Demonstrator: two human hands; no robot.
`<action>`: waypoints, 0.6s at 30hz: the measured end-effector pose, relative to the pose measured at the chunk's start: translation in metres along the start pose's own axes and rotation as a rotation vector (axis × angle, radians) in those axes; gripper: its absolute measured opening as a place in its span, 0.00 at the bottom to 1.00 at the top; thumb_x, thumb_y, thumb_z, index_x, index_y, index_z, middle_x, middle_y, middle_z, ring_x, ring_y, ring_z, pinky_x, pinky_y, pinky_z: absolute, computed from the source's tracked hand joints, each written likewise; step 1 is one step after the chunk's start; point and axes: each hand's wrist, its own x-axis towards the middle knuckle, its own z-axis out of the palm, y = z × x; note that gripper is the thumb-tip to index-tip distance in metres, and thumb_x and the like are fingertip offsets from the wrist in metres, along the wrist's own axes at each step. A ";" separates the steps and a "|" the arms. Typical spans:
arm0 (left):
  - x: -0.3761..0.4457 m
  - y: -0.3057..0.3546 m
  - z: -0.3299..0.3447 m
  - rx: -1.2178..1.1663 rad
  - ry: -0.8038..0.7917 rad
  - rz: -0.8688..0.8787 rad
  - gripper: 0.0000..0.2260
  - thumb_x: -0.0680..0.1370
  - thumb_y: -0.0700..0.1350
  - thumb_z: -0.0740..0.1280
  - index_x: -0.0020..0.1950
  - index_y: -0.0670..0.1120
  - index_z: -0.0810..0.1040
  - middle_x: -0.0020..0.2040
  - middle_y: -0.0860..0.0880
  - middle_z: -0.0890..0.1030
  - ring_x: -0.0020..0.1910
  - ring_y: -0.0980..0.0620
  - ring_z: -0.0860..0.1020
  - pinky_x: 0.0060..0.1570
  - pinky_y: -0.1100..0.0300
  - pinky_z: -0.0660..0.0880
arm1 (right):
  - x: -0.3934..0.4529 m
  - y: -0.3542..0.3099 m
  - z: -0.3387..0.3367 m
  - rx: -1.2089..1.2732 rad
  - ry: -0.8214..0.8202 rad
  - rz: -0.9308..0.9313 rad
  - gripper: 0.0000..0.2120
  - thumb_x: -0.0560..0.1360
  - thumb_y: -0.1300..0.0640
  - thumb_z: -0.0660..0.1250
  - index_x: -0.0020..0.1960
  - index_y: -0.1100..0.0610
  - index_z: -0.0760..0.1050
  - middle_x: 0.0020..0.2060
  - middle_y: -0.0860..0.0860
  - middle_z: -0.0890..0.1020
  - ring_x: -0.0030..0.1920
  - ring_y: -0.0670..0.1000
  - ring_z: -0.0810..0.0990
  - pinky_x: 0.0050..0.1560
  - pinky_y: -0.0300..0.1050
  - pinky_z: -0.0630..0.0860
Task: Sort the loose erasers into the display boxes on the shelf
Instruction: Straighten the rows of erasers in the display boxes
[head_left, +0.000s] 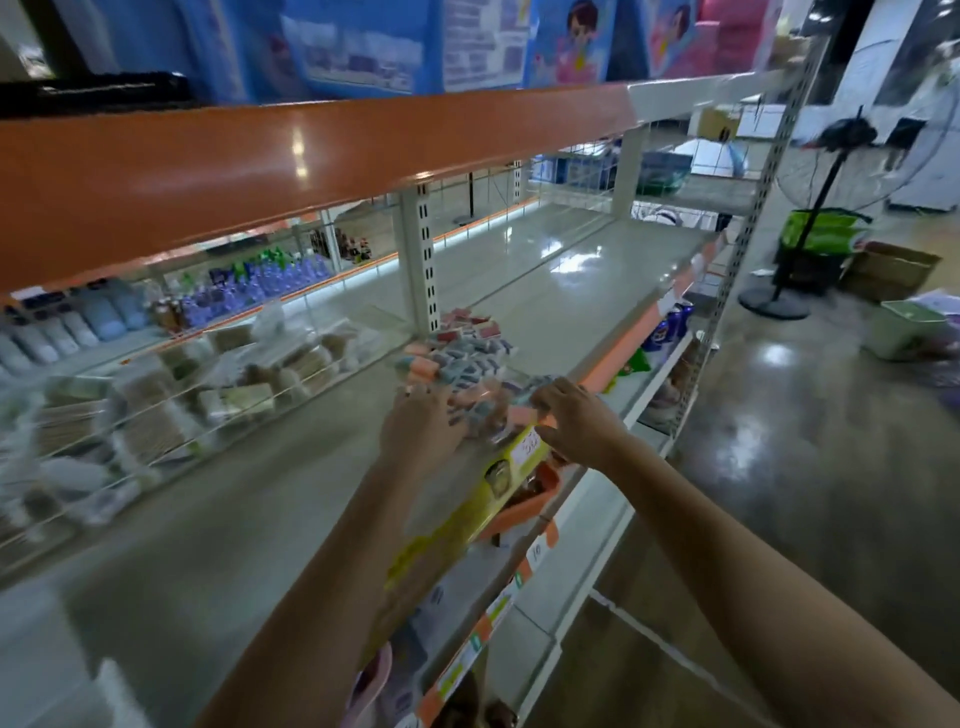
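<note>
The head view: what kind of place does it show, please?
Most likely a shop or a stockroom. Long metal shelves with orange front edges carry paper price labels, clear display boxes hold small packaged goods, and a pile of small wrapped erasers lies on the shelf.

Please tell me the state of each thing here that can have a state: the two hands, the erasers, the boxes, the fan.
left hand: among the loose erasers, grip blurred
right hand: fingers on a pink eraser
loose erasers: heaped, unsorted
yellow display box: at the shelf edge, tilted
standing fan: upright; running or not, cannot tell
</note>
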 end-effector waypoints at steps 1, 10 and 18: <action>0.014 0.000 0.003 -0.011 0.010 -0.013 0.18 0.76 0.55 0.64 0.59 0.44 0.75 0.60 0.41 0.75 0.59 0.41 0.72 0.56 0.53 0.69 | 0.014 0.008 0.000 -0.006 -0.004 0.004 0.19 0.75 0.55 0.63 0.66 0.56 0.68 0.62 0.54 0.71 0.59 0.57 0.74 0.57 0.52 0.73; 0.112 -0.022 0.013 0.037 -0.020 -0.179 0.14 0.79 0.45 0.60 0.64 0.47 0.73 0.61 0.44 0.76 0.57 0.44 0.75 0.50 0.56 0.70 | 0.141 0.056 0.006 0.028 -0.103 0.007 0.21 0.76 0.56 0.63 0.67 0.57 0.67 0.64 0.57 0.70 0.62 0.58 0.71 0.60 0.51 0.70; 0.141 -0.062 0.045 0.183 -0.097 -0.090 0.09 0.79 0.48 0.63 0.56 0.49 0.78 0.48 0.55 0.80 0.35 0.66 0.72 0.25 0.78 0.66 | 0.210 0.069 0.034 0.083 -0.155 0.021 0.26 0.75 0.43 0.62 0.64 0.61 0.70 0.59 0.59 0.74 0.61 0.60 0.71 0.59 0.52 0.71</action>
